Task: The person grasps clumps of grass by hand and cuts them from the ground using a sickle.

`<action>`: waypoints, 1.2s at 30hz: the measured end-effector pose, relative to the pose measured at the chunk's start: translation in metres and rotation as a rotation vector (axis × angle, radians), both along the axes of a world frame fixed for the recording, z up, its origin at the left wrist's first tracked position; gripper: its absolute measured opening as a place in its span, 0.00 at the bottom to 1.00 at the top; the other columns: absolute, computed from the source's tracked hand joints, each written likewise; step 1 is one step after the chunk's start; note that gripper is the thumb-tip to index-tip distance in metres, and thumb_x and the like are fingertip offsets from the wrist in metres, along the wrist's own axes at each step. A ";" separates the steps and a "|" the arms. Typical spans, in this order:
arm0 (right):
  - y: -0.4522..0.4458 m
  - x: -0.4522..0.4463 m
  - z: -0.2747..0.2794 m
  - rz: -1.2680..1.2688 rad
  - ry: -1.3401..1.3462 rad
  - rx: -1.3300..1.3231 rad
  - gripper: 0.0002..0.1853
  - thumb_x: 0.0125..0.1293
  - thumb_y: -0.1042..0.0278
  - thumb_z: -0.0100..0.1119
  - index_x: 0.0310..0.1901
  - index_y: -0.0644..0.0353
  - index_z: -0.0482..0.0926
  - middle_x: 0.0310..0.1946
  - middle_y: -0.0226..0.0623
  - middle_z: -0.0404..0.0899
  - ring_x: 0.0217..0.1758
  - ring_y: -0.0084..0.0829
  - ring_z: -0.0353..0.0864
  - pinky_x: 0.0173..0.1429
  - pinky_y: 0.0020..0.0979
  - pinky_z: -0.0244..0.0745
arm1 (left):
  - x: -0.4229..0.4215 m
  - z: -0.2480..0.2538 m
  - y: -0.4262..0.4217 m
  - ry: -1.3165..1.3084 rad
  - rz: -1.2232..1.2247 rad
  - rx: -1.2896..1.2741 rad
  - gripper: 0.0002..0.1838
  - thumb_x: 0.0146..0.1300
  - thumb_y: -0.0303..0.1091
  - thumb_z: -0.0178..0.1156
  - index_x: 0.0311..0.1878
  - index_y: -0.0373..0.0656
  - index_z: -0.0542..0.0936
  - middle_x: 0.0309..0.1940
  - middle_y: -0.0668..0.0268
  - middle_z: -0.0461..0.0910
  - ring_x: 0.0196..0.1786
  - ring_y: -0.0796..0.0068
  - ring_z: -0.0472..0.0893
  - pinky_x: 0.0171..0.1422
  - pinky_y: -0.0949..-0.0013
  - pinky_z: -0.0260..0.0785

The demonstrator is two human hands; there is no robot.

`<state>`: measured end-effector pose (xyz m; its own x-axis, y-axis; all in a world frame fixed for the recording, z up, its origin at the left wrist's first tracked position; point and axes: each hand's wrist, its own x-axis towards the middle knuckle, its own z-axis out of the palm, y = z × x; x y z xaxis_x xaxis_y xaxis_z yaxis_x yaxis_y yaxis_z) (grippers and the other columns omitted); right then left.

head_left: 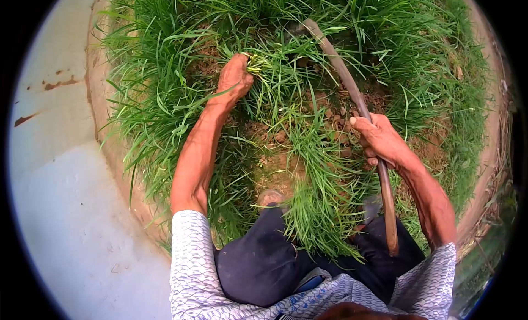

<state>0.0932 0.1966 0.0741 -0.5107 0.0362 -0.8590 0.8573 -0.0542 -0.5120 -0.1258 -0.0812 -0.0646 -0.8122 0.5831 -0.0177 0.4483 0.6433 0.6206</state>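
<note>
My left hand (236, 77) is closed around a bunch of green grass stems (256, 66), whose pale cut-looking ends show beside the fist. My right hand (379, 138) grips the long, curved wooden handle (352, 86) of a tool. The handle runs from near my right knee up to the grass at the top centre; the tool's head there is dark, blurred and partly hidden by blades. Between my arms lies a loose strip of long green grass (316, 182), reaching down to my knees.
Taller grass (396, 23) stands ahead and on both sides. Brown soil with clods (280, 171) shows between my feet. A pale smooth surface (66, 182) lies at the left beyond an earthen edge (118, 177). Another earthen edge (484, 171) curves along the right.
</note>
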 end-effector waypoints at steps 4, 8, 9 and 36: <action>0.019 0.028 0.016 0.250 -0.090 0.109 0.17 0.69 0.51 0.56 0.35 0.56 0.68 0.17 0.23 0.62 0.11 0.17 0.59 0.12 0.25 0.59 | -0.005 0.000 -0.023 -0.101 0.015 -0.022 0.13 0.59 0.26 0.59 0.47 0.39 0.77 0.40 0.51 0.80 0.45 0.50 0.80 0.49 0.57 0.72; 0.036 0.037 0.020 0.210 0.064 0.263 0.19 0.68 0.48 0.57 0.34 0.57 0.68 0.17 0.23 0.62 0.14 0.18 0.62 0.17 0.26 0.58 | -0.017 0.003 -0.022 0.031 -0.002 -0.068 0.14 0.57 0.27 0.61 0.47 0.39 0.77 0.41 0.53 0.79 0.45 0.50 0.79 0.48 0.59 0.72; 0.036 0.034 0.037 0.171 0.057 0.236 0.20 0.68 0.47 0.57 0.34 0.57 0.68 0.17 0.23 0.62 0.15 0.17 0.62 0.18 0.24 0.58 | -0.011 0.009 -0.021 0.068 -0.029 -0.070 0.14 0.56 0.27 0.61 0.48 0.40 0.78 0.42 0.53 0.78 0.46 0.51 0.79 0.49 0.59 0.72; 0.035 0.203 0.036 0.004 -0.032 0.283 0.20 0.62 0.54 0.65 0.42 0.63 0.73 0.24 0.22 0.64 0.28 0.17 0.60 0.31 0.25 0.59 | 0.065 0.032 -0.026 0.222 -0.226 -0.278 0.26 0.45 0.20 0.59 0.52 0.42 0.73 0.62 0.51 0.70 0.38 0.46 0.81 0.39 0.52 0.77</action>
